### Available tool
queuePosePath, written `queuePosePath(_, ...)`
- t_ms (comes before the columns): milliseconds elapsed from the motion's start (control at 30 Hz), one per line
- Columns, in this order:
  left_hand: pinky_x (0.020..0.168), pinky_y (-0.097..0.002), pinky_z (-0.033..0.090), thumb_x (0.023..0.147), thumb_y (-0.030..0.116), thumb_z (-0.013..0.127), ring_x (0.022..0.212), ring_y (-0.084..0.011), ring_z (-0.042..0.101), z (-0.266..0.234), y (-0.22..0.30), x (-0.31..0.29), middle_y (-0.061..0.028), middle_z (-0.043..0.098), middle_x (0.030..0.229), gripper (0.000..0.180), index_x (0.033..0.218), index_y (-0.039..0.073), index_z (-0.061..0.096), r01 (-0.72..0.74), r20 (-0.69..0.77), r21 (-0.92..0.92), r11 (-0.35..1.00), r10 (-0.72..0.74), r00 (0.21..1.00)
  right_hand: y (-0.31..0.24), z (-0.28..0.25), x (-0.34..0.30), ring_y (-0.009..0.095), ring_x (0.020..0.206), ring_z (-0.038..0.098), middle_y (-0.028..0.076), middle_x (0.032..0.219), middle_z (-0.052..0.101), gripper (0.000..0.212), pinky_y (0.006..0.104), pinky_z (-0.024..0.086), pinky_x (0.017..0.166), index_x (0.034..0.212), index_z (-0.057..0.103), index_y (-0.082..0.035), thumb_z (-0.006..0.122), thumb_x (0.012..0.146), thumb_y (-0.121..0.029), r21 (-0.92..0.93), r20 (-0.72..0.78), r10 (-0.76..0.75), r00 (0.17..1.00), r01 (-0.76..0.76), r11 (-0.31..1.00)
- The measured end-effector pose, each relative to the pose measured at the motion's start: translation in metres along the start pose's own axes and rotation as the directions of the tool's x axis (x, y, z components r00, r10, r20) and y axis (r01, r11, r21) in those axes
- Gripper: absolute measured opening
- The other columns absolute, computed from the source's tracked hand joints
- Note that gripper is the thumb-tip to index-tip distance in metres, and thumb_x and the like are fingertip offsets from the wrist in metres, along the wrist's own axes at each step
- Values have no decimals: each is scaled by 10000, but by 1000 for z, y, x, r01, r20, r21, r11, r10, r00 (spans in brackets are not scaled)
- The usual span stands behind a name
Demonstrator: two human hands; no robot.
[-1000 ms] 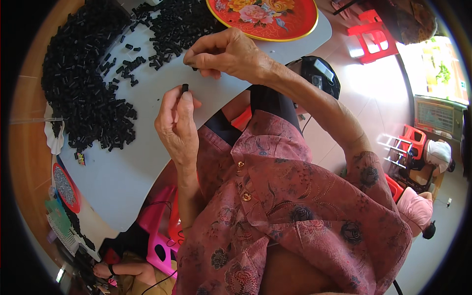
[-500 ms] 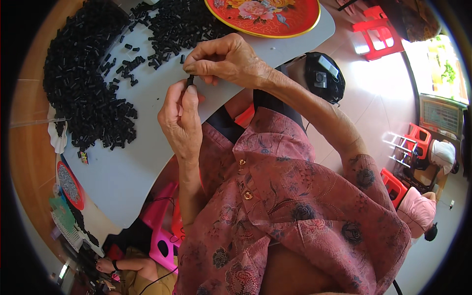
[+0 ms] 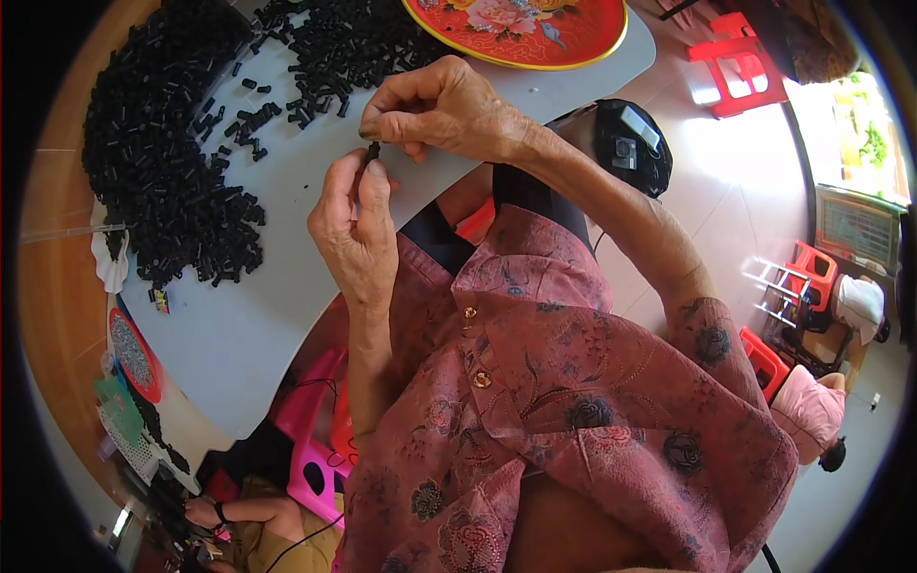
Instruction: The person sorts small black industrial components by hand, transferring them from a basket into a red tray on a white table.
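Note:
Between my two hands, above the near edge of the pale table (image 3: 253, 329), is a small black cylindrical part (image 3: 373, 152). My left hand (image 3: 355, 224) pinches its lower end between thumb and fingers. From above, my right hand (image 3: 435, 115) is closed at the part's top end; whether its fingertips grip that end or a tiny piece on it is hidden. A big heap of similar black parts (image 3: 172, 143) covers the table's left side. Another pile of black parts (image 3: 349, 48) lies beyond my hands, with a few loose ones between.
A red flowered tray (image 3: 516, 38) with small shiny pieces sits at the far edge. Left of the table is a red dish (image 3: 134, 355) of small metal bits. A pink stool (image 3: 310, 468) and a person's arm (image 3: 263, 513) are at lower left; red stools (image 3: 735, 67) stand at right.
Both hands stay together on the small black part, shifted very slightly. The view has moved a little; the piles look the same.

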State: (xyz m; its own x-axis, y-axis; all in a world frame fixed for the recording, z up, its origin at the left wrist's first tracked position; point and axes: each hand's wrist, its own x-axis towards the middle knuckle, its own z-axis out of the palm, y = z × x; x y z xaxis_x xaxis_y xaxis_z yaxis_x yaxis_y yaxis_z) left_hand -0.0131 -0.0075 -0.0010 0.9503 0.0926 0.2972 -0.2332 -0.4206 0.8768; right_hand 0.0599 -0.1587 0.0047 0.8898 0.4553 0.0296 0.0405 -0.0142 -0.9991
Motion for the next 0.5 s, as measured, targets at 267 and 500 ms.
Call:
queuePosePath(267,543,-246,411,921,123,547,607,-103,523,-3,0,0,-55,587,689,164,972,-20,609,31,26,2,1000,-31,999,1,2,-2,47,566,564,7,635,615,157,209,480,553,863,686,-18,684,837,-172,-1,-5,-61,998,61,998)
queuePosePath(500,552,-228,398,927,146,546,627,-78,502,-4,-1,0,-28,585,696,195,983,-23,625,72,45,-82,994,-68,997,1,7,-9,34,599,559,-5,687,618,135,188,461,571,894,681,-14,669,860,-144,-12,-56,-129,990,129,992)
